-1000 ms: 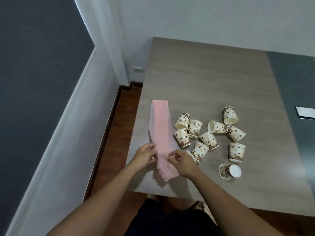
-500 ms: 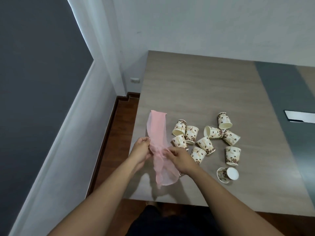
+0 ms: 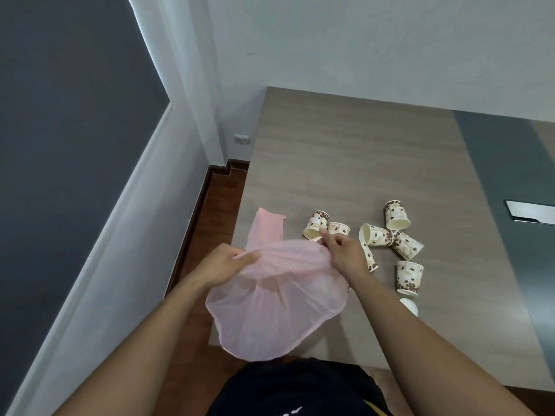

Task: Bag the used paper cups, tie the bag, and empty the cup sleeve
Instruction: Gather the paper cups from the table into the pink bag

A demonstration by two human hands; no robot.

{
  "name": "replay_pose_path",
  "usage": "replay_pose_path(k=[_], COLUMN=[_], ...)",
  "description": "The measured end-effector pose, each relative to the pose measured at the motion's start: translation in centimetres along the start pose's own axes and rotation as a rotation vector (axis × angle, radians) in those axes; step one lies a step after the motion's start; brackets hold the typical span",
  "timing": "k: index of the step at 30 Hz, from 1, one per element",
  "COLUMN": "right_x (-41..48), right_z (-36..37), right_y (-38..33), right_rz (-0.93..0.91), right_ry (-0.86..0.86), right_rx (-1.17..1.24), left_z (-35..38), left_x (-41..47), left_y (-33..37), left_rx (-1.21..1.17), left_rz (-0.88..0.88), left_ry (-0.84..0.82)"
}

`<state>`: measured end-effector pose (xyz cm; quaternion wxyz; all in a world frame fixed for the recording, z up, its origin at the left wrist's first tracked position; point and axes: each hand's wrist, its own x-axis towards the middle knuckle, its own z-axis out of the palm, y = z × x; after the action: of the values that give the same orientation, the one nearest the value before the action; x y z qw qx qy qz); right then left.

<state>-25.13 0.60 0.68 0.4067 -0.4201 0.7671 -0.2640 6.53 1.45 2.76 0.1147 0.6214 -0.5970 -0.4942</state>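
A thin pink plastic bag (image 3: 276, 307) is spread wide open above the near-left corner of the table, its mouth facing me. My left hand (image 3: 223, 264) pinches the left side of its rim and my right hand (image 3: 345, 253) pinches the right side. One bag handle (image 3: 267, 226) lies flat on the table behind. Several paper cups with a coffee-bean print (image 3: 402, 246) lie scattered to the right of the bag; some are on their sides, one (image 3: 408, 277) stands upside down. The bag and my right hand hide a few cups.
The wooden table (image 3: 345, 163) has a dark grey strip (image 3: 504, 181) on its right with a metal plate (image 3: 531, 213) set in it. White walls meet at the left, above a strip of brown floor (image 3: 216, 211) beside the table's left edge.
The bag was a narrow folded strip held between my hands. My hands have moved apart and pulled its mouth wide open, lifted toward me.
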Motion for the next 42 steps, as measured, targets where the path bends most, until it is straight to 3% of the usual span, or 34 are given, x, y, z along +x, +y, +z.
replay_pose_path(k=[2, 5, 7, 13, 17, 24, 27, 29, 31, 33, 36, 39, 42], right_x=[0.7, 0.8, 0.0, -1.0, -1.3, -1.8, -2.1, -2.7, -3.4, -4.0, -4.4, -4.6, -4.9], right_z=[0.0, 0.5, 1.1, 4.3, 6.1, 3.3, 0.6, -0.8, -1.8, -2.8, -3.5, -2.7, -1.1], right_y=[1.8, 5.4, 7.6, 10.5, 10.8, 7.5, 3.9, 1.1, -0.9, -1.8, -2.8, -4.5, -6.2], right_rz=[0.098, 0.341, 0.418, 0.674, 0.653, 0.505, 0.429, 0.333, 0.23, 0.193, 0.16, 0.047, -0.048], right_ry=[0.016, -0.117, -0.202, -0.231, -0.276, -0.269, -0.226, -0.369, -0.59, -0.792, -0.966, -0.859, -0.608], right_rx=[-0.056, -0.224, -0.303, -0.105, -0.152, 0.116, 0.534, 0.915, 1.059, 0.969, 0.503, -0.05, -0.412], left_z=[0.1, 0.6, 1.0, 2.8, 3.3, 3.4, 3.5, 3.4, 3.0, 2.6, 1.7, 1.4, 2.2], left_x=[0.0, -0.3, -0.7, -1.3, -1.2, -0.4, 0.1, 0.7, 1.6, 2.2, 2.8, 2.7, 2.1], left_y=[-0.3, 0.0, 0.1, -0.1, -0.8, -0.3, 1.0, 2.0, 3.1, 4.9, 7.4, 8.8, 9.3], left_rx=[-0.093, -0.173, -0.219, -0.368, -0.423, -0.435, -0.46, -0.487, -0.505, -0.508, -0.487, -0.388, -0.266], left_rz=[-0.036, -0.115, -0.144, -0.131, -0.141, -0.131, -0.118, -0.094, -0.078, -0.055, -0.006, 0.048, 0.083], left_ry=[0.157, 0.29, 0.291, 0.228, 0.264, 0.388, 0.384, 0.36, 0.339, 0.323, 0.308, 0.223, 0.138])
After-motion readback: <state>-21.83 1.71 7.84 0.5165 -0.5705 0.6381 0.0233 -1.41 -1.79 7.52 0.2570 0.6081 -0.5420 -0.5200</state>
